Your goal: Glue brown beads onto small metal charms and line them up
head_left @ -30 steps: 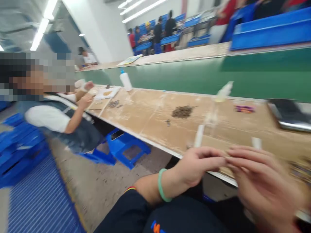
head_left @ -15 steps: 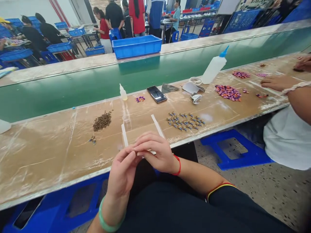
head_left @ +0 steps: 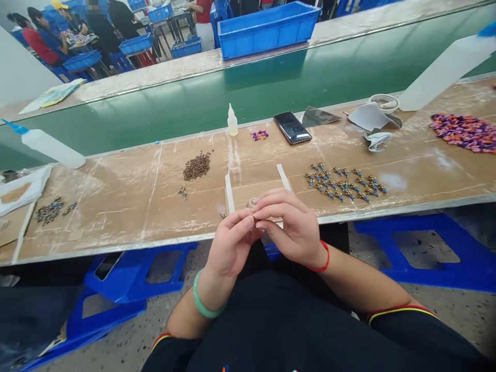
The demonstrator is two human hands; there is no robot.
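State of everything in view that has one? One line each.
Left hand: fingers bent, fingertips meeting the right hand's; anything held too hidden to tell
Right hand: fingers bent
Phone: lying face up, screen dark
Small dropper bottle: upright
Brown pieces: heaped
Blue-and-gold pieces: spread out loosely, right of the hands
Large purple-and-orange pile: heaped
Blue bin: open-topped, upright

Left hand (head_left: 230, 248) and right hand (head_left: 294, 230) meet at the table's (head_left: 116, 194) near edge. Pile of discs (head_left: 197, 167) to their left, small parts (head_left: 346, 184) right. Behind: dropper bottle (head_left: 232, 125), phone (head_left: 292, 128) right of it. Crate (head_left: 267, 35) on ledge (head_left: 155, 81) beyond.
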